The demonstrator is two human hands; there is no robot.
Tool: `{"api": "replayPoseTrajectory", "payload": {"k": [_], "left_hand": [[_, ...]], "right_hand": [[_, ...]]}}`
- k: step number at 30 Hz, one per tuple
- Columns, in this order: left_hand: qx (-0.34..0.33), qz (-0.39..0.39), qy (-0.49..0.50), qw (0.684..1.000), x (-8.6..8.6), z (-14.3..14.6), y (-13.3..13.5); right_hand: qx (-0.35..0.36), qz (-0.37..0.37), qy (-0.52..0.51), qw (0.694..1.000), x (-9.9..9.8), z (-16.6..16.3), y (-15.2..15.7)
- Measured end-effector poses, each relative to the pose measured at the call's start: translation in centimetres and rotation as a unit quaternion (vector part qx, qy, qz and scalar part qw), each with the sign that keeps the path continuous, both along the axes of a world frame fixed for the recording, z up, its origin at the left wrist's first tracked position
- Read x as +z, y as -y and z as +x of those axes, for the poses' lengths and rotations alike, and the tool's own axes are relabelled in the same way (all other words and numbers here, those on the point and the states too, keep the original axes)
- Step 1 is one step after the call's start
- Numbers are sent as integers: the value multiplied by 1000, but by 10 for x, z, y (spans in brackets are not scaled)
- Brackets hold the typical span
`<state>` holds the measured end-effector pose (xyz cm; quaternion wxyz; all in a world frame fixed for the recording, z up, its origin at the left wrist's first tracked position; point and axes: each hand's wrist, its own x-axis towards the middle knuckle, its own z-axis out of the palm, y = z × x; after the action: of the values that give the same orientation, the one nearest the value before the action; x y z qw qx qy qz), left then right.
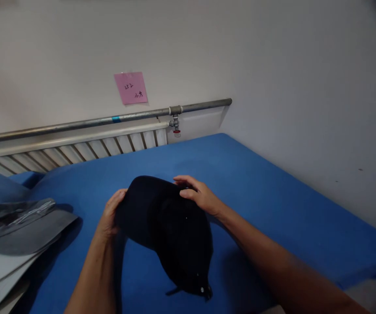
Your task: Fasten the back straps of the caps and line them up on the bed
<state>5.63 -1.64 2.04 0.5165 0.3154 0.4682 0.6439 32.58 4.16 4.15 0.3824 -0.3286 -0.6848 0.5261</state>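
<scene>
A black baseball cap [184,235] is held over the blue table surface, its brim toward the left and its back strap toward me. My left hand [112,211] grips the edge of the brim, with most of its fingers hidden beneath. On the far side of the crown, my right hand [199,194] has its thumb and fingers closed round the cap's edge. At the left lies a grey cap [40,231] on top of several stacked white and light caps [5,266].
Behind the blue surface [256,196] run a white radiator [106,146] and a metal pipe [135,115] with a red-handled valve [176,131]. A pink note [131,88] is stuck to the wall. Another wall borders the right side.
</scene>
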Motion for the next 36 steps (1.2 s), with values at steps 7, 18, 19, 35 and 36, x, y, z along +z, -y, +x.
{"api": "replayPoseTrajectory", "payload": {"k": [7, 18, 19, 35, 36], "left_hand": [[84, 118, -74, 987, -1, 6, -3], [-152, 164, -372, 901, 10, 47, 8], [-180, 157, -357, 903, 10, 52, 9], [-322, 80, -295, 896, 17, 58, 13], [-332, 78, -293, 893, 18, 59, 14]], "right_hand": [[-161, -106, 23, 981, -22, -3, -20], [-227, -194, -44, 953, -55, 5, -48], [-228, -186, -40, 955, -55, 5, -49], [159, 349, 175, 907, 0, 0, 25], [157, 335, 174, 913, -3, 0, 22]]}}
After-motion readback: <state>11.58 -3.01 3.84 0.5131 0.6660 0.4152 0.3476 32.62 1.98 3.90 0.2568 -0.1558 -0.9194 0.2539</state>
